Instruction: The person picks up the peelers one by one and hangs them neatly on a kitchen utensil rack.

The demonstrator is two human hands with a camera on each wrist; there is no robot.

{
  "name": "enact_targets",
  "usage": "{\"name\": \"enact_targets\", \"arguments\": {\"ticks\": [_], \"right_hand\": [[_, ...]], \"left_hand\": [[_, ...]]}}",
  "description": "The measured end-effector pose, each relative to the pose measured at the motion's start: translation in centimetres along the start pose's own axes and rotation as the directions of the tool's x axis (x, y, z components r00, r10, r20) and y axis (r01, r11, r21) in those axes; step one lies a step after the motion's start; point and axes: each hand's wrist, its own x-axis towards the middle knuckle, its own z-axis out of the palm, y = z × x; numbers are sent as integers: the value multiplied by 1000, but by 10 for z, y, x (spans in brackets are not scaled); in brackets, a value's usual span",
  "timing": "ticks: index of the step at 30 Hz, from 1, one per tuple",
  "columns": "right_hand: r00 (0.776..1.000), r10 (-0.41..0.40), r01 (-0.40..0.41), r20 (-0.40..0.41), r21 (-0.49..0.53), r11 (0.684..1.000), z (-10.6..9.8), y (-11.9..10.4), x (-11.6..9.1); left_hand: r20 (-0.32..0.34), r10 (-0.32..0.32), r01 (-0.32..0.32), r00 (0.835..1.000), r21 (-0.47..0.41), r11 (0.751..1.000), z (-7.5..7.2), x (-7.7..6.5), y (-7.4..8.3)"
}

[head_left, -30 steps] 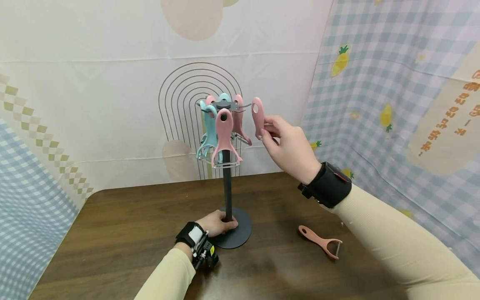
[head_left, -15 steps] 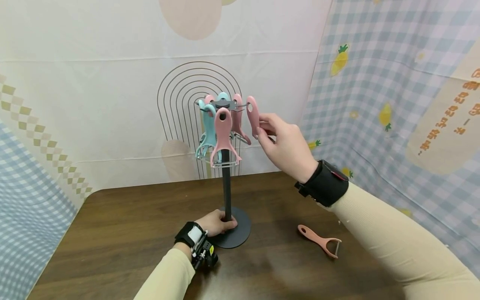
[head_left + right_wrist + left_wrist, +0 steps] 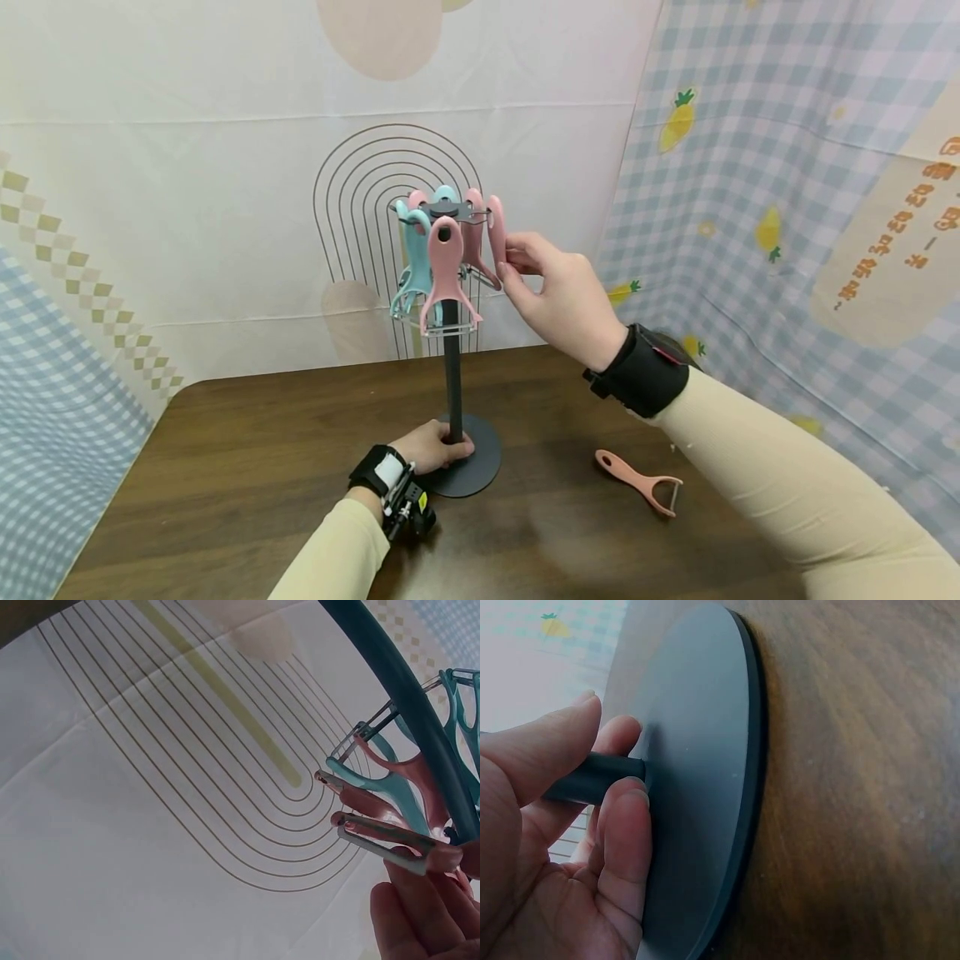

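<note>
My right hand (image 3: 561, 292) pinches a pink peeler (image 3: 497, 229) by its lower part, upright at the right side of a black hook stand (image 3: 453, 375). The peeler's top meets a hook there; how far the hook goes through the hole cannot be told. In the right wrist view, this peeler's blade (image 3: 382, 850) points away from the fingers. Other peelers hang on the stand: a pink peeler (image 3: 446, 258) in front, blue peelers (image 3: 418, 258) at left, more behind. Low down, my left hand (image 3: 427, 447) grips the pole (image 3: 592, 778) just above the round base (image 3: 697, 765).
A salmon-pink peeler (image 3: 637, 481) lies on the brown wooden table (image 3: 285, 433), right of the stand and below my right forearm. Behind the table hangs a white patterned cloth (image 3: 225, 208); a checked cloth (image 3: 787, 167) hangs at right.
My right hand has moved left with the pink peeler, from beside the stand to the hook, and the peeler has turned edge-on. My left hand stays on the pole.
</note>
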Motion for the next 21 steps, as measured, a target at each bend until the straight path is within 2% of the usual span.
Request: {"name": "enact_targets", "arguments": {"ticks": [11,17,21], "right_hand": [[1000,-15,15,19,-2,1000,0,3,-3],[998,50,-50,45,-15,999,0,15,-8],[988,119,-118,100,-8,993,0,30,-16]], "left_hand": [[-1,5,-5,1000,-21,1000,0,1,-4],[0,16,-16,1000,-12,1000,-1,1,-5],[5,27,-27,1000,-3,1000,0,1,-5]]}}
